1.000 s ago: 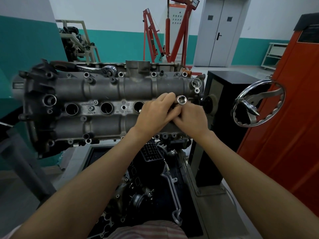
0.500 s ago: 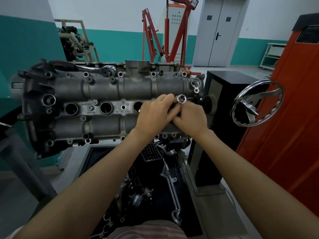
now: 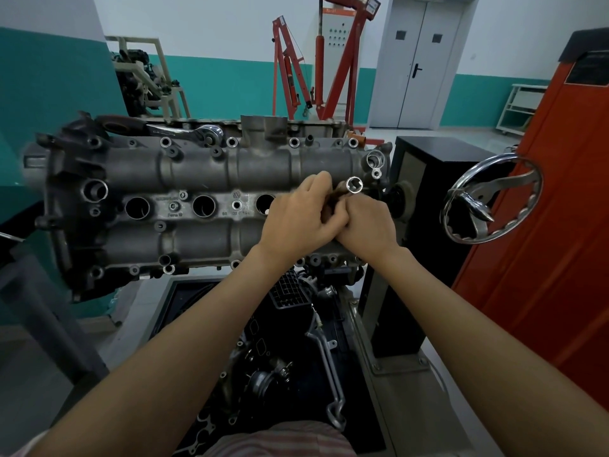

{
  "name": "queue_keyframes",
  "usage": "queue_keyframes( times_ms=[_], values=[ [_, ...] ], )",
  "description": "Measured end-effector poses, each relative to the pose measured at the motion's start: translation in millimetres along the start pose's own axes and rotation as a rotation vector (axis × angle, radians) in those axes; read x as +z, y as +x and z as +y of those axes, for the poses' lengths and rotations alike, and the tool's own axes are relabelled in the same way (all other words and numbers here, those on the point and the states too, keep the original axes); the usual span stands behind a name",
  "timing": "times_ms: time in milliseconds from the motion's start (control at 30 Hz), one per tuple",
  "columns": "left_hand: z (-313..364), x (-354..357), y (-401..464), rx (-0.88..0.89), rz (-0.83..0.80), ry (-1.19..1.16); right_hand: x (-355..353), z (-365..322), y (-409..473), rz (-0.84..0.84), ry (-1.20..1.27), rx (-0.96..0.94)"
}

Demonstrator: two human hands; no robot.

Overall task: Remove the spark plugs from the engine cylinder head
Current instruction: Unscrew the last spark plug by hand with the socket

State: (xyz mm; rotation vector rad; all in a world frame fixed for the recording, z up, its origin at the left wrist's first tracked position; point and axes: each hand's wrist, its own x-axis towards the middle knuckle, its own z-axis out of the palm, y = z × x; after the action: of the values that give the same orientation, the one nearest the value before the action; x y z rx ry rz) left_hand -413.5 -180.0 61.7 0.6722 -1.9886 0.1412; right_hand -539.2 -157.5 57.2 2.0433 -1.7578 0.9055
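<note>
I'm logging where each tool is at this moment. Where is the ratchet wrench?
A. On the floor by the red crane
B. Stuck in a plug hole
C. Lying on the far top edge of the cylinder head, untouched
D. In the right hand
C: the ratchet wrench lies along the far top edge of the cylinder head, away from both hands, which are together at the socket.
</note>
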Motion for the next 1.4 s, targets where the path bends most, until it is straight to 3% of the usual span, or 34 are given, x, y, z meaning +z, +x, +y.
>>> queue_keyframes(
  times_ms=[333, 700, 833, 1000, 1233, 1400],
  values=[
    [-4.7, 2.4, -1.2, -0.059, -0.041, 0.04, 1.7, -0.1, 1.8, 0.058, 0.024, 0.015],
    [-3.6, 0.8, -2.6, 0.001, 0.008, -0.041, -1.8, -5.5, -3.3, 0.288, 0.008, -0.189],
    [-2.3, -0.6, -1.9, 0.011, -0.004, -0.036, -0.8, -5.1, -4.6, 0.253, 0.042, -0.169],
    [0.6, -0.6, -0.9, 0.0, 0.007, 0.014, 2.7, 1.9, 0.3, 0.042, 0.029, -0.023],
    [-1.9, 3.6, -0.3, -0.009, -0.042, 0.1, 2.3, -0.6, 2.4, -0.002, -0.009, 0.015],
    [-5.6, 3.3, -0.5, -0.093, -0.037, 0.097, 0.5, -1.7, 0.1, 0.07, 0.036, -0.005]
  ],
)
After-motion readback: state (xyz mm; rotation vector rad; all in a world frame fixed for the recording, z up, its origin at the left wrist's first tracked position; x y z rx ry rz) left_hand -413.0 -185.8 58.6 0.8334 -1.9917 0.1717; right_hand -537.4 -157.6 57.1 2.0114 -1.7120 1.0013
